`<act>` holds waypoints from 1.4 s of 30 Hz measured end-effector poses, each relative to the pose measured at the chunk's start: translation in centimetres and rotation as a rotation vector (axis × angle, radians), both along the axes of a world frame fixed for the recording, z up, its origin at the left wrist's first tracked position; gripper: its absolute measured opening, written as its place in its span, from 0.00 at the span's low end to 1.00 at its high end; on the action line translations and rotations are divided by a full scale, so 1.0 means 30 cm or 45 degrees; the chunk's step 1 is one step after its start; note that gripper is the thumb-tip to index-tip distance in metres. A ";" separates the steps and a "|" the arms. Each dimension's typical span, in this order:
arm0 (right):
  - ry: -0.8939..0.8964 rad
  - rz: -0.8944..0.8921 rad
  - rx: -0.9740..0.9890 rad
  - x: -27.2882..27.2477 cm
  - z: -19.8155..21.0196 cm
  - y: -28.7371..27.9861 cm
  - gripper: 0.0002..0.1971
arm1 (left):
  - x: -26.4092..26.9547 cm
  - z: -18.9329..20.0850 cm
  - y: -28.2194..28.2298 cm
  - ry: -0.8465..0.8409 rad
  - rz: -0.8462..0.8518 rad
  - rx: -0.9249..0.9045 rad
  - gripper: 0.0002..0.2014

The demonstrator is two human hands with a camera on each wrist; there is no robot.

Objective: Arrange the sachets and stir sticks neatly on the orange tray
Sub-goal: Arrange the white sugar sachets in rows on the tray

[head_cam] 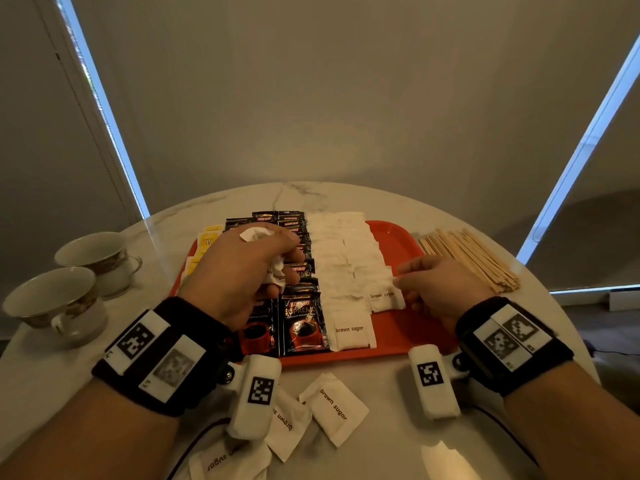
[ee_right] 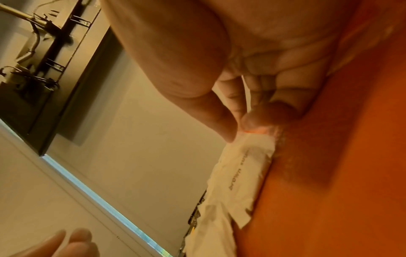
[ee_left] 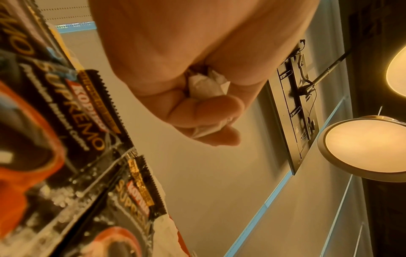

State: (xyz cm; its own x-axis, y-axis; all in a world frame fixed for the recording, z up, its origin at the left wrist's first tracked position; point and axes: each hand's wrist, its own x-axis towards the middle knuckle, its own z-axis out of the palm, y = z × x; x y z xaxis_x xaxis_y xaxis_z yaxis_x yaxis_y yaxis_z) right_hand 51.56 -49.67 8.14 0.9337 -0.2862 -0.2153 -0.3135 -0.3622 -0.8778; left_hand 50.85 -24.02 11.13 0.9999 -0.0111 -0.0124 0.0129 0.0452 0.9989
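A person stood over a round marble tabletop (head_cam: pixel 346 199) with an orange tray (head_cam: pixel 394 233) in the middle. On the tray lay neat columns: yellow sachets (head_cam: pixel 207 237) at the far left, black coffee sachets (head_cam: pixel 304 320) next, then two columns of white brown sugar sachets (head_cam: pixel 349 329). The left hand (head_cam: pixel 239 268) hovered above the coffee columns, its fingers (ee_left: pixel 208 107) clenched around a crumpled bunch of white sachets (ee_left: pixel 206 85) that poked out of the fist at top and bottom. The right hand (head_cam: pixel 440 285) rested low over the tray's right part, its thumb and fingers (ee_right: pixel 222 121) pinching the edge of the nearest sachet in the right-hand sugar column (head_cam: pixel 382 297), which lay flat on the tray. A bundle of wooden stir sticks (head_cam: pixel 467 258) lay on the tabletop just beside the tray's right edge. A few loose sugar sachets (head_cam: pixel 337 408) lay on the tabletop near the person, in front of the tray. Two teacups (head_cam: pixel 90 258) stood at the left, well apart from the tray.
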 end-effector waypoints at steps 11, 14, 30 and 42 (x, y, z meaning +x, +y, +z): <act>-0.163 0.397 0.008 0.010 0.069 0.081 0.04 | -0.025 0.002 -0.015 0.104 -0.348 0.048 0.18; -0.379 0.673 0.020 -0.005 0.145 0.151 0.04 | -0.034 0.003 -0.017 0.100 -0.487 0.124 0.24; -0.501 0.617 0.506 0.045 0.067 0.212 0.05 | -0.016 0.015 0.004 0.046 -0.309 0.209 0.09; -0.408 0.659 0.408 0.013 0.053 0.226 0.18 | -0.007 -0.021 -0.004 -0.173 -0.005 0.294 0.06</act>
